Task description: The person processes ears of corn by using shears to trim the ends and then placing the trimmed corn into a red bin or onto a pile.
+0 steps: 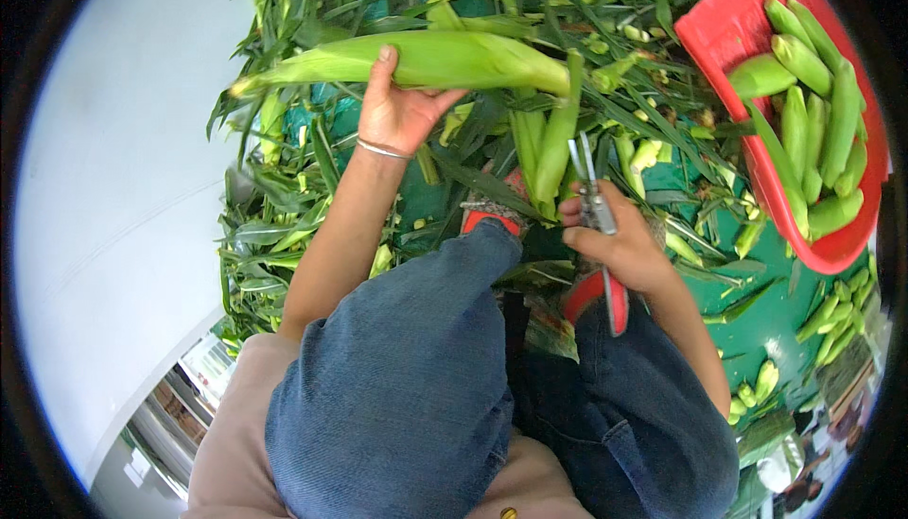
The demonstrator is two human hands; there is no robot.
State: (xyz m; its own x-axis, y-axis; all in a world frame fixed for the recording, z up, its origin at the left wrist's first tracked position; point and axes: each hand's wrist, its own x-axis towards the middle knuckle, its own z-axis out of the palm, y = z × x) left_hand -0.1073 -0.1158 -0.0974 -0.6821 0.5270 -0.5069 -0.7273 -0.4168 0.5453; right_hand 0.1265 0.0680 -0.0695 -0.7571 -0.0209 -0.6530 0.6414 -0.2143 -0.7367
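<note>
My left hand (403, 113) holds a long ear of corn in its green husk (461, 58) from below, thumb across its near side. The ear lies almost level, its pale tapered tip to the left and its stalk end to the right. Lower and to the right, my right hand (631, 246) grips pruning shears (598, 213) with red handles. Their narrow metal blades point up, slightly parted, apart from the ear. Cut green stalk and husk pieces (550, 157) are between the hands, just left of the blades.
Corn leaves and stalk scraps (277, 214) cover much of the green floor (745, 292). A red plastic basket (716, 37) at the upper right holds several husked-in ears (805, 129). More ears (840, 310) lie at the right. A pale wall (128, 129) rises at the left.
</note>
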